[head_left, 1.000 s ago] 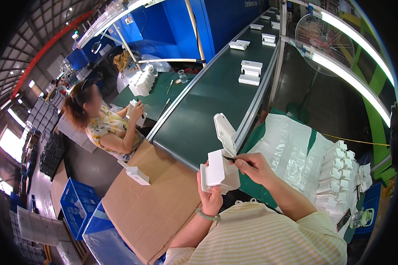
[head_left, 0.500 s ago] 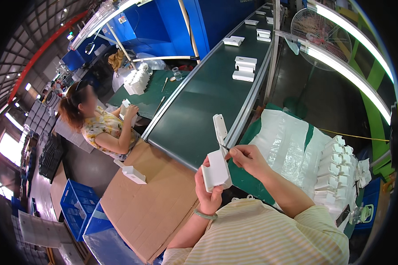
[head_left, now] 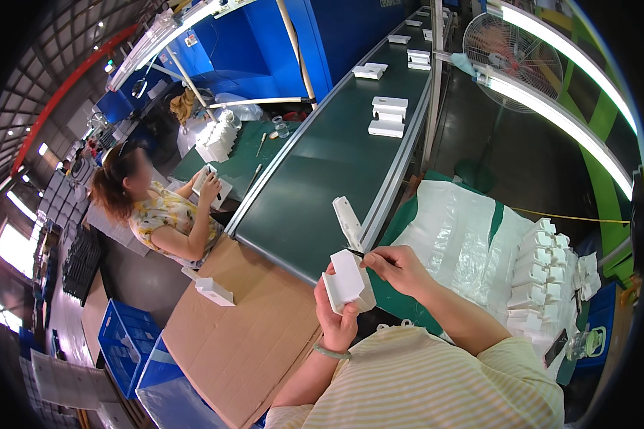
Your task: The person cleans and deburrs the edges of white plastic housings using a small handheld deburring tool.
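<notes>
My left hand point(head_left: 336, 325) is closed around the lower body of a white plastic part point(head_left: 345, 280). This part has a boxy, channelled lower end and a long narrow arm pointing away from me. In a pinch, my right hand point(head_left: 399, 268) holds a thin dark blade-like tool point(head_left: 355, 252); its tip lies against the part where the arm meets the boxy body. Most of the tool's handle is hidden in my fingers. A similar white plastic part point(head_left: 215, 292) lies on the cardboard sheet point(head_left: 254, 332) left of my left hand.
Ahead runs a green conveyor belt point(head_left: 304, 193) with metal rails, carrying several white parts point(head_left: 388, 116). Stacked white parts point(head_left: 538, 275), a phone point(head_left: 555, 347) and a jar point(head_left: 585, 344) are at my right. A co-worker point(head_left: 168, 207) sits left, near a blue crate point(head_left: 127, 339).
The white part in my left hand has tipped, its narrow arm swinging slightly left and lower. My right hand has shifted slightly down and left with the tool. Parts on the belt appear slightly nearer.
</notes>
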Available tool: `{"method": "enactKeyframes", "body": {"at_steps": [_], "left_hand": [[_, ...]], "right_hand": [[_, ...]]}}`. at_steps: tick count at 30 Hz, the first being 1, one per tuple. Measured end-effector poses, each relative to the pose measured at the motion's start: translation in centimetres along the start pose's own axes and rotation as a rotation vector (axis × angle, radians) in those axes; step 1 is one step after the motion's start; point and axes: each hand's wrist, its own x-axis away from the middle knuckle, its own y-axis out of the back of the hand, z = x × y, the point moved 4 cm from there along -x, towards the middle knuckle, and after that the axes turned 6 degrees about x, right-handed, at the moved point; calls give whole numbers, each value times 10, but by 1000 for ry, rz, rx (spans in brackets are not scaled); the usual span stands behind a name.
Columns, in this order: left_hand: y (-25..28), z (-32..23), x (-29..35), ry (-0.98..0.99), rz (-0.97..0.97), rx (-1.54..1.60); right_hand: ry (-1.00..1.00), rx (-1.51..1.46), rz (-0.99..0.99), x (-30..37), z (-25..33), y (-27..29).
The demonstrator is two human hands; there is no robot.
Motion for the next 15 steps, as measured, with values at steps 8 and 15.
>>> {"method": "enactKeyframes", "body": {"at_steps": [8,15], "left_hand": [[6,12,3,2,-5,-17],[4,8,10,-216,154,-513]], "right_hand": [[-90,-7,25,-12,-10,-13],[-181,-175,-8,-23,-36,-27]]}}
